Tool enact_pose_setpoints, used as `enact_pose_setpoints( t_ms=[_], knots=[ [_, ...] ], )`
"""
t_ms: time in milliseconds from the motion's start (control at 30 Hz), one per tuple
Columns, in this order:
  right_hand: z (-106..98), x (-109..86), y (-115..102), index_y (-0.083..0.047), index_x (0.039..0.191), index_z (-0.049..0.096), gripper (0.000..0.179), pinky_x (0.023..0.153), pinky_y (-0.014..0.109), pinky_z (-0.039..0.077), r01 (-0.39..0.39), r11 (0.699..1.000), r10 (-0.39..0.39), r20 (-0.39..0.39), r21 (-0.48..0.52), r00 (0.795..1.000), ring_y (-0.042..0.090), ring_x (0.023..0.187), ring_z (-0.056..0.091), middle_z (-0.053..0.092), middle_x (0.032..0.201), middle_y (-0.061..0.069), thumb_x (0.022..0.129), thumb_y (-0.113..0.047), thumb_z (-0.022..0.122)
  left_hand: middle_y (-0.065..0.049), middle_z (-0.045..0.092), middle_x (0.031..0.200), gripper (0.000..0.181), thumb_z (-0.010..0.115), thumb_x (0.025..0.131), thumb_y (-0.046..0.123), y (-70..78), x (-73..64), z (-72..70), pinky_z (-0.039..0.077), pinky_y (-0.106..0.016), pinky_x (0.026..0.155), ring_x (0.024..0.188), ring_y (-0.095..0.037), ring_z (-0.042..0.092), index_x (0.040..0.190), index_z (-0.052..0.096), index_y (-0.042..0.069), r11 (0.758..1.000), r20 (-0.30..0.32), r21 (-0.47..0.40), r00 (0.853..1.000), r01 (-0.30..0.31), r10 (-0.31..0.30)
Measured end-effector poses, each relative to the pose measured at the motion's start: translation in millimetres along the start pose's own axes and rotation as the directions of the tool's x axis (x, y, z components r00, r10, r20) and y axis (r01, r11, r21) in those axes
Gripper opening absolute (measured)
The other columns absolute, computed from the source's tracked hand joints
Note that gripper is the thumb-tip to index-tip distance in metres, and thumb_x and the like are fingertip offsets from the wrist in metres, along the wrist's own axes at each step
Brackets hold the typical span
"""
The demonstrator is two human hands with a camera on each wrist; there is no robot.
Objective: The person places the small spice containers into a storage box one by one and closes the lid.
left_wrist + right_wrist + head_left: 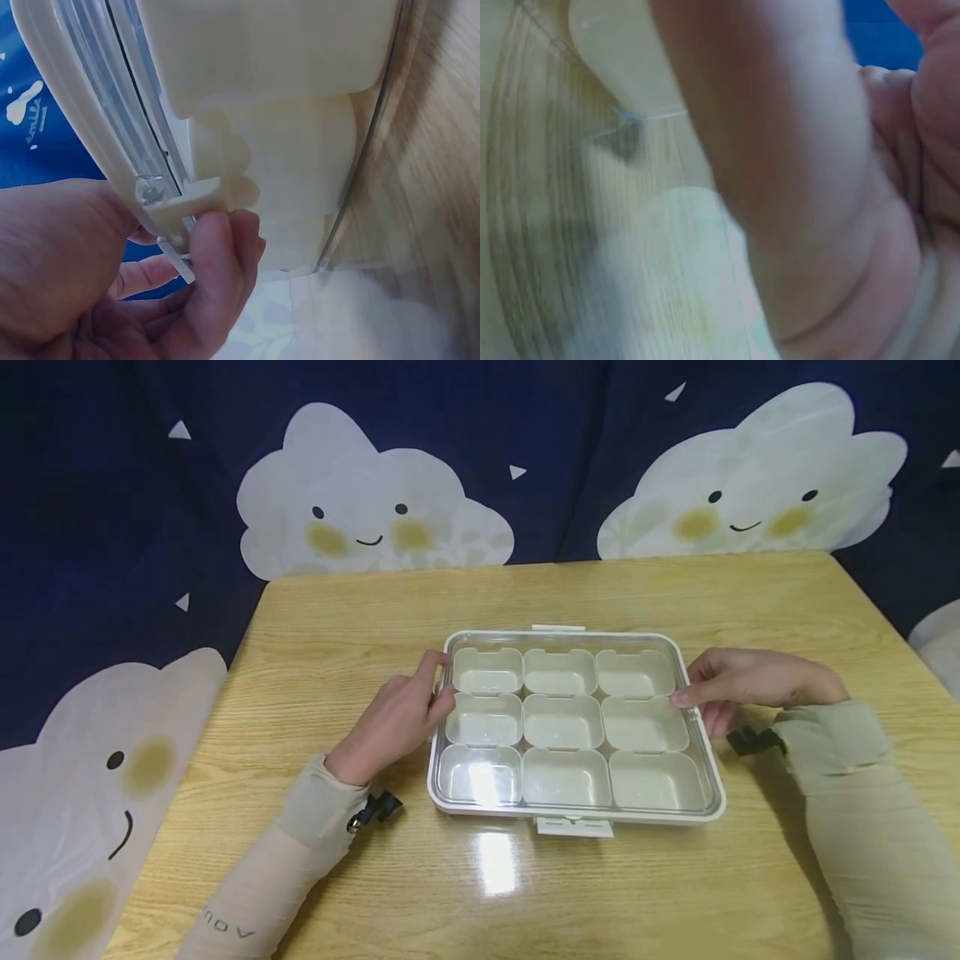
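Note:
A clear storage box (566, 722) with a see-through lid and white rim sits on the table, with rows of cream cups (562, 721) inside. My left hand (393, 718) is at its left side. In the left wrist view, the fingers curl around a cream side latch (193, 204), thumb side near the lid rim. My right hand (750, 681) grips the right side, its thumb on the lid's edge and its fingers down the outer wall. In the right wrist view a blurred finger (780, 165) covers much of that side.
White latches stick out at the box's front (573, 827) and back (558, 627). The wooden table (337, 618) runs back to a dark blue cloth (555, 410) with smiling clouds. Black wrist straps (375, 808) hang close to the table.

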State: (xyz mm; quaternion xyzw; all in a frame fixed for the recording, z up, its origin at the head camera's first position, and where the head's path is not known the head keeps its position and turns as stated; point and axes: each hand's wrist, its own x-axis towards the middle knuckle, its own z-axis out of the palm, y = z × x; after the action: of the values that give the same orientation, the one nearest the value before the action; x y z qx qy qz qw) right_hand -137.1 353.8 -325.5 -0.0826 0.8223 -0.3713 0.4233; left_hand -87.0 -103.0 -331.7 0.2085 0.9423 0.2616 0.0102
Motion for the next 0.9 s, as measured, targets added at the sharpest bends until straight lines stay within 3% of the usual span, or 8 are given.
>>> enact_pose_setpoints(
  t_ms=[267,467,633,900],
  knots=[
    [1,5.8,-3,-0.005,0.091,0.064,0.029,0.070,0.037,0.065,0.003,1.000,-0.003,-0.010,0.007,1.000,0.014,0.068,0.072,0.073,0.076,0.003,0.102,-0.032,0.064,0.006,0.043,0.059,0.037,0.047,0.103,0.017,-4.9,-1.4,-2.5,0.029,-0.025,0.045,0.047,-0.009,0.032,0.136,0.050,0.004,0.999,-0.011,0.022,0.999,-0.035,0.035],
    [3,10.2,-6,-0.003,0.093,0.066,0.030,0.070,0.037,0.065,0.004,1.000,-0.003,-0.030,0.028,1.000,0.014,0.067,0.071,0.072,0.075,0.001,0.103,-0.031,0.063,0.005,0.043,0.059,0.038,0.046,0.104,0.023,-8.1,-0.7,-6.8,0.031,-0.027,0.046,0.048,-0.012,0.036,0.139,0.049,0.008,0.998,0.020,0.056,1.000,0.010,-0.011],
    [4,14.8,-8,0.002,0.104,0.068,0.035,0.073,0.036,0.065,-0.012,0.999,0.016,-0.101,0.041,0.995,0.014,0.070,0.072,0.072,0.078,0.001,0.102,-0.033,0.064,0.003,0.045,0.055,0.042,0.048,0.104,0.027,-9.5,-0.9,-13.5,0.034,-0.029,0.046,0.048,-0.015,0.040,0.143,0.049,0.012,0.995,0.045,0.077,0.997,0.063,-0.067],
    [4,17.2,-10,0.006,0.113,0.066,0.041,0.073,0.037,0.065,-0.024,0.998,0.031,-0.136,0.053,0.990,0.015,0.072,0.073,0.074,0.081,0.002,0.101,-0.033,0.066,-0.004,0.067,0.068,0.044,0.052,0.103,0.033,-10.9,-1.2,-18.1,0.039,-0.029,0.050,0.054,-0.017,0.055,0.142,0.051,0.013,0.988,0.022,0.129,0.996,0.087,-0.090]
  ],
)
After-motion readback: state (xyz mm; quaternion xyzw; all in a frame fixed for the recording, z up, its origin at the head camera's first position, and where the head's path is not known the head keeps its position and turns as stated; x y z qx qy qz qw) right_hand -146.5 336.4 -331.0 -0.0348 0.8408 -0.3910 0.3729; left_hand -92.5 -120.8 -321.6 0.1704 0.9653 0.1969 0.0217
